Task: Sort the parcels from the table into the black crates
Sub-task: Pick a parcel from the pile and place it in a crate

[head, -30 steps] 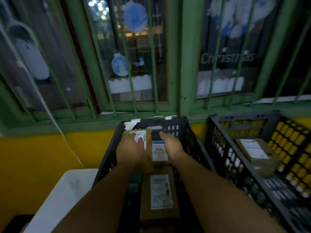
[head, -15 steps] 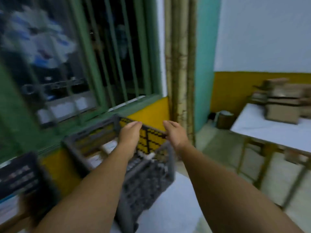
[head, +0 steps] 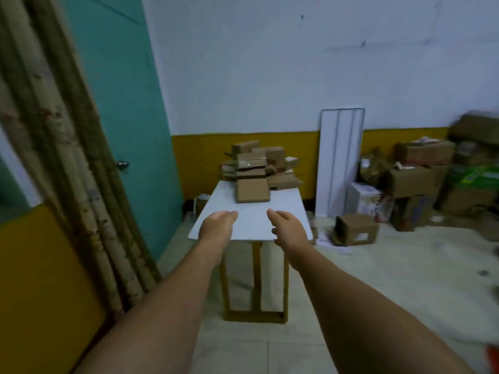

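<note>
We see two bare hands stretched forward over the floor, the left hand (head: 217, 226) and the right hand (head: 289, 228), both with fingers loosely extended and holding nothing, apart from each other and short of one white table (head: 253, 220) on wooden legs. At the table's far end sits one heap of brown parcels (head: 259, 168), roughly a dozen though we cannot count them exactly, with one larger flat parcel (head: 252, 190) nearest us. One teal door (head: 121, 103), one curtain (head: 54, 157), one white panel (head: 340, 160) against the wall and a pile of boxes (head: 432, 179) on the floor surround it.
</note>
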Demonstrator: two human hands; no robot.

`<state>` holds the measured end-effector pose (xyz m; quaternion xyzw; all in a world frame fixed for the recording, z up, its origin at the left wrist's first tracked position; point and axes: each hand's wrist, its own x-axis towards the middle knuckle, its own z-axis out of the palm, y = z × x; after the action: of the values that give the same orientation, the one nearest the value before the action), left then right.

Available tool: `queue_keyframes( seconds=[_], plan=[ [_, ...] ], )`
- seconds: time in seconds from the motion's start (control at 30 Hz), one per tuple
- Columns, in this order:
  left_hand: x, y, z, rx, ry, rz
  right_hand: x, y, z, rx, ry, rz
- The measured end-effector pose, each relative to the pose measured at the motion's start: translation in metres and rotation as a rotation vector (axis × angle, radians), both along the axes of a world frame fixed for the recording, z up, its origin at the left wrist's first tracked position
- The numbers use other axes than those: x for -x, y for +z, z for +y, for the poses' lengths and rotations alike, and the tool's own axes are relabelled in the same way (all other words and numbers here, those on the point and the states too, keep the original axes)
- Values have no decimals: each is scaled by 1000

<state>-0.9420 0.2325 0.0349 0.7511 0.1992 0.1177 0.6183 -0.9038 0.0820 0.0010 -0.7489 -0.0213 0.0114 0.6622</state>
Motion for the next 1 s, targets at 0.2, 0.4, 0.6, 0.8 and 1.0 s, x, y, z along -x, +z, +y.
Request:
queue_keyframes(
  seconds=[0.2, 0.4, 0.6, 0.8, 1.0],
  plan=[
    [-108, -19, -65, -5, -76, 69, -85, -21, -58, -19, -111, 51],
    [-223, -37, -73, 51, -114, 77, -190, -35, -63, -5, -105, 78],
    [-383, -7, -48, 112, -91, 23, -348, 3, -43, 1, -66, 25],
    [-501, -33, -43, 97, -114, 80, -456, -14, -42, 28, -57, 107],
    [-598, -85, -33, 100, -45, 185, -562, -55, -29, 11, 1, 193]
  ],
)
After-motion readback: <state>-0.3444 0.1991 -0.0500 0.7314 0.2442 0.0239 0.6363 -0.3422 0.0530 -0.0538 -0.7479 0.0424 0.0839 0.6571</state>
